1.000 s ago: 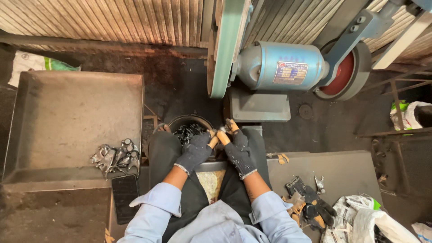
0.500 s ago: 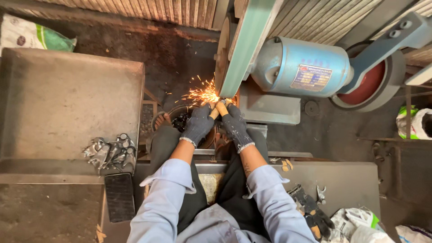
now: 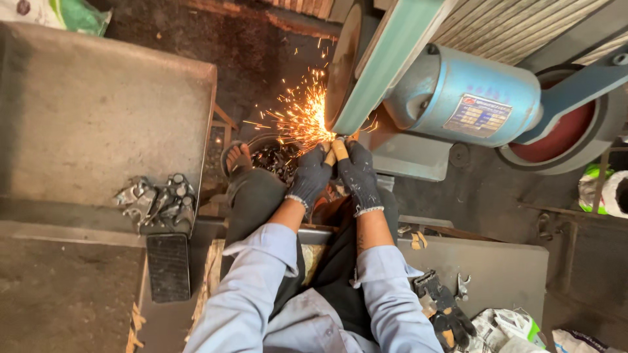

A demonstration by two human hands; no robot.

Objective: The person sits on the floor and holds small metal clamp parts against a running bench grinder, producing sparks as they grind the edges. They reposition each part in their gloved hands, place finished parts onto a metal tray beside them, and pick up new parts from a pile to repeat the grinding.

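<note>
Workpiece [image 3: 340,150] mostly hidden inside gloved hands, grinding wheel [image 3: 341,65] half behind belt guard [image 3: 392,59]

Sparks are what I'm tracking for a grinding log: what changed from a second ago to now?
Both gloved hands, left hand and right hand, moved forward and pressed the small workpiece against the belt. Sparks, absent a second ago, now spray to the left, wider than half a second ago. Nothing was let go. The metal parts on the tray, the motor and the spare gloves stayed put.
</note>
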